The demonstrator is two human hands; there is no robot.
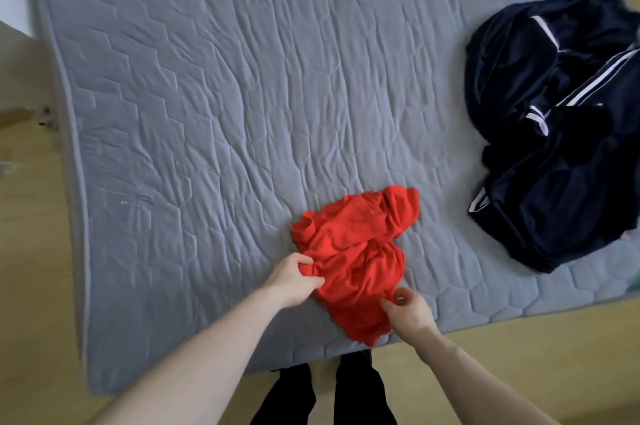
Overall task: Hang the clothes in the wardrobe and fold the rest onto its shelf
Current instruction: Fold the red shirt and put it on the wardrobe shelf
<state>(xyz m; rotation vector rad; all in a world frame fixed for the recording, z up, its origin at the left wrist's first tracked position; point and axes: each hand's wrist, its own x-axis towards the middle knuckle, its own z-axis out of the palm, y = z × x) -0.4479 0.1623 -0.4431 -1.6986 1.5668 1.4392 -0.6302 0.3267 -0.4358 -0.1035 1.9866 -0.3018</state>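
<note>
Gripping the crumpled red garment (pixel 353 258) between them, left hand (pixel 294 277) and right hand (pixel 408 312) pinch its edges.

Under my left hand (pixel 294 277) and my right hand (pixel 408 312) the red garment (pixel 353 258) is soft, matt, crumpled cloth. The grey mattress (pixel 225 95) I lean over is quilted fabric, stitched in puckered hexagons. The navy tracksuit (pixel 554 133) has a slight sheen, with smooth white stripes. The floor (pixel 31 268) looks like pale wood.
</note>
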